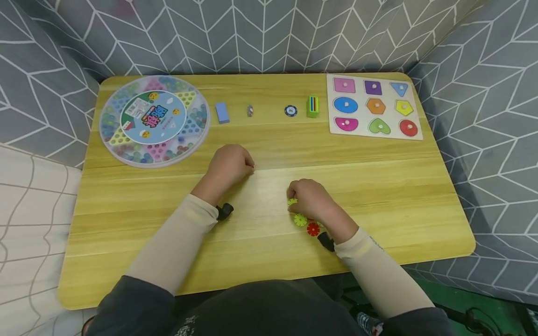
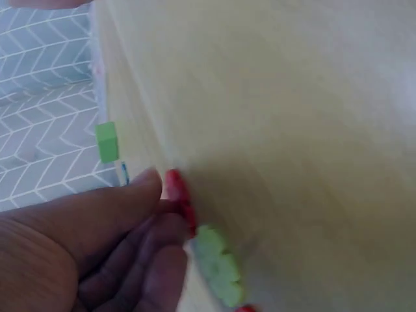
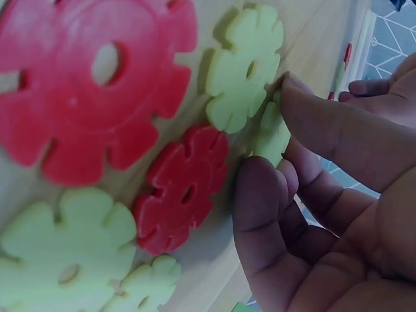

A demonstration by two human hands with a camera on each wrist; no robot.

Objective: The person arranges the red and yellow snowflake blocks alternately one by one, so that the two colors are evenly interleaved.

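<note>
Lying on the wooden table [image 1: 378,196] near its front edge: little flower-shaped snowflake discs [image 1: 300,220], green and red. Pinching a green disc [image 3: 272,133] between thumb and finger, with the right hand [image 1: 310,198] curled over the pile. Resting nearby as a loose fist, holding nothing seen: the left hand [image 1: 230,164]. Sitting far back: a round marble game board [image 1: 153,120] and a shape puzzle [image 1: 374,106].

I count six snowflake discs [image 3: 182,188] by my right grip, four green and two red, plus nine shapes on the puzzle board [image 1: 374,135].
</note>
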